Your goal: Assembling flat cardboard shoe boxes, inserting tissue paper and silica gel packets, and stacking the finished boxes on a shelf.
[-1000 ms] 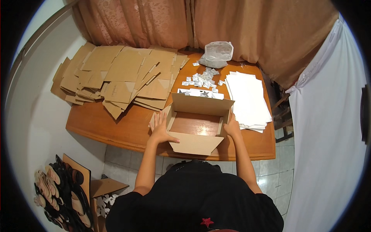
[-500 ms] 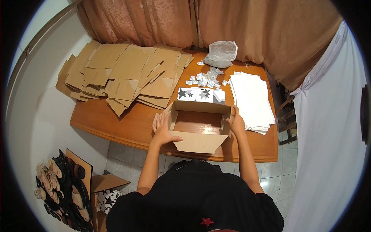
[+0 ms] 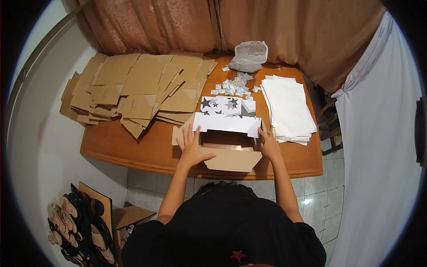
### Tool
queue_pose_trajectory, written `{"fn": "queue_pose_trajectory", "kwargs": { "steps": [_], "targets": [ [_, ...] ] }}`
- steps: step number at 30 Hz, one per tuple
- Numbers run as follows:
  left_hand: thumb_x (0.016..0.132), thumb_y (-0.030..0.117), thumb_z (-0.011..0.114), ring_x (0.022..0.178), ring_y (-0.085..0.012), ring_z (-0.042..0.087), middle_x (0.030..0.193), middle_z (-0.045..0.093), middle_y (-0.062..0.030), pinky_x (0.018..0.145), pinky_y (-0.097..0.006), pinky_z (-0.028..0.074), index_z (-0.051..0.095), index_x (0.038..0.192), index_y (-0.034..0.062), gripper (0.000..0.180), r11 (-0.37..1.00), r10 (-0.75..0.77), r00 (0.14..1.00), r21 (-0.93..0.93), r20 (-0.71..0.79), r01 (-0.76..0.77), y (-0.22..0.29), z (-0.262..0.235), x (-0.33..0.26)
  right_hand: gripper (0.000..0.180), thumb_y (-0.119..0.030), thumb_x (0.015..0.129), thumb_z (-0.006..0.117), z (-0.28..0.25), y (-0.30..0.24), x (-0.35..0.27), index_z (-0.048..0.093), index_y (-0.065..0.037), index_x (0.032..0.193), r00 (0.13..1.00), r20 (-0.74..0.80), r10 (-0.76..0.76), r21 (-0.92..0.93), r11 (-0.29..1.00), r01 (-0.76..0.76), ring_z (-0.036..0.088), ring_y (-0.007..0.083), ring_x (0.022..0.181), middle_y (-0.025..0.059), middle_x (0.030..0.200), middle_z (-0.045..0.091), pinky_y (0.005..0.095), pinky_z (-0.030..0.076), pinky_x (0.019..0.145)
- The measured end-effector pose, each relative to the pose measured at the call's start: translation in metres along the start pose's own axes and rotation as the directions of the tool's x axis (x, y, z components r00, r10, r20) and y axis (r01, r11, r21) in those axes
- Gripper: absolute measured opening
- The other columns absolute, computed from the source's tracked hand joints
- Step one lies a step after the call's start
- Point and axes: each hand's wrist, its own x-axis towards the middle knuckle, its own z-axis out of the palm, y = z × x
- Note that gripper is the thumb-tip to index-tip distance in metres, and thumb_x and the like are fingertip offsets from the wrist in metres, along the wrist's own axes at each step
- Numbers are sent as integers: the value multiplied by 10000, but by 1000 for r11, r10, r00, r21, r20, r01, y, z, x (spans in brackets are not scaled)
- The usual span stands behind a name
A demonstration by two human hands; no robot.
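Observation:
A cardboard box (image 3: 233, 161) stands partly folded on the table in front of me, its brown inside showing. Its far flap (image 3: 227, 123), white on the face toward me, leans inward over the opening, while the near brown flap hangs outward. My left hand (image 3: 192, 150) lies against the box's left side with fingers spread and thumb stretched toward the near flap. At the right side, my right hand (image 3: 269, 146) grips the wall by the corner of the white flap. Just behind is a white box with dark stars (image 3: 222, 105), partly hidden by that flap.
Flattened brown cardboard (image 3: 147, 82) covers the table's far left. Small pale packets (image 3: 235, 85) lie in a heap before a clear plastic bag (image 3: 250, 57). White paper sheets (image 3: 288, 109) are stacked at the right. Shoes (image 3: 82, 222) stand on the floor at lower left.
The box's far flap has tipped inward and now shows its white face. My left hand's fingers have spread out along the left side. My right hand stays at the right wall.

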Motion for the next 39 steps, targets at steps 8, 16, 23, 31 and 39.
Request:
{"fn": "queue_pose_trajectory", "kwargs": {
  "steps": [8, 16, 23, 31, 39],
  "targets": [
    [589, 650, 641, 1367, -359, -15, 1490, 29, -153, 1003, -635, -40, 226, 1414, 124, 1063, 960, 262, 935, 37, 238, -278, 29, 14, 32, 605, -122, 769, 602, 9, 11, -2, 371, -146, 1328, 969, -228, -94, 37, 994, 106, 506, 402, 1039, 261, 1272, 386, 422, 429, 880],
    [639, 679, 572, 1356, -397, -29, 1484, -1, -178, 1005, -635, -30, 191, 1420, 111, 1039, 950, 244, 926, 120, 288, -287, 31, 26, 32, 463, -281, 871, 523, 40, 80, -21, 478, 96, 1136, 787, -195, 585, 775, 584, -242, 560, 258, 939, 180, 1142, 520, 360, 465, 798],
    [637, 671, 571, 1358, -388, -12, 1492, 34, -141, 1015, -629, 5, 327, 1378, 142, 942, 956, 277, 912, 3, 303, -292, 30, 22, 32, 245, -207, 902, 478, -4, 32, -17, 595, -25, 1016, 890, -205, 407, 970, 204, 130, 544, 157, 963, 83, 1053, 567, 265, 458, 775],
    [605, 714, 562, 1349, -403, -82, 1486, -20, -175, 992, -641, -51, 481, 1285, 128, 902, 959, 238, 941, 94, 240, -266, 37, 27, 36, 493, -182, 631, 741, 17, -11, 36, 561, -66, 1075, 904, -424, -48, 383, 895, 227, 390, 351, 1158, 187, 1203, 423, 408, 342, 964],
    [596, 748, 540, 1345, -404, -108, 1479, -44, -196, 978, -641, -93, 432, 1326, 154, 947, 974, 163, 956, 117, 242, -196, 37, 38, 44, 823, -157, 580, 788, 19, -52, 25, 369, -55, 1281, 950, -308, 48, 110, 994, -15, 330, 420, 1201, 247, 1348, 267, 455, 336, 967]
  ]
}}
